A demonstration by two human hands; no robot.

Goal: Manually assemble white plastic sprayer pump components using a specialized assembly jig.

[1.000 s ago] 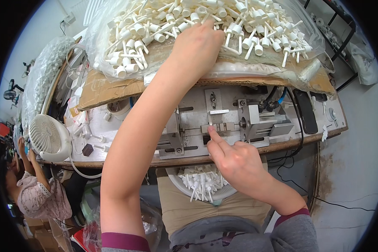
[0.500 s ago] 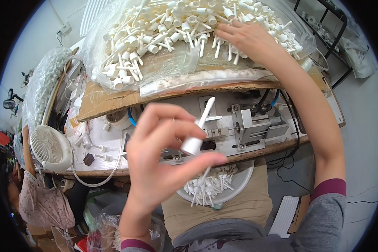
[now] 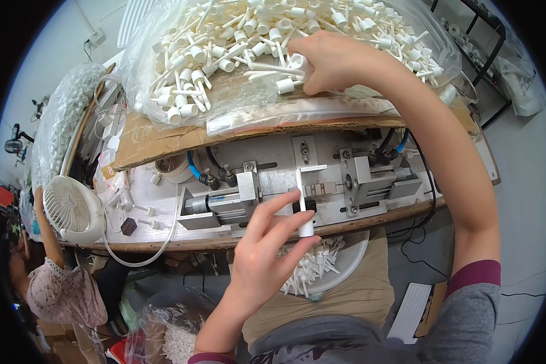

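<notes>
My left hand (image 3: 258,264) pinches a white cap with a long thin stem (image 3: 306,228) between thumb and fingers, stem up, in front of the metal clamping device (image 3: 249,188). At the near edge of a big heap of similar white stemmed caps (image 3: 230,36), my right hand (image 3: 340,64) is closed around a few stemmed caps (image 3: 298,62). Their stems stick out to the left; the palm hides how many it holds. Below my left hand, a round pale bowl (image 3: 353,267) on my lap contains many more such pieces.
Cardboard (image 3: 164,142) and plastic sheeting lie under the heap, overhanging the device. A small white fan (image 3: 73,209) stands at the left of the bench, its cable looping nearby. Black cables (image 3: 421,182) hang at the right. Another person's arm (image 3: 47,233) shows far left.
My left hand has moved down and away from the camera, with its cap now over the bench edge. My right hand has come left and nearer, closing on caps from the heap.
</notes>
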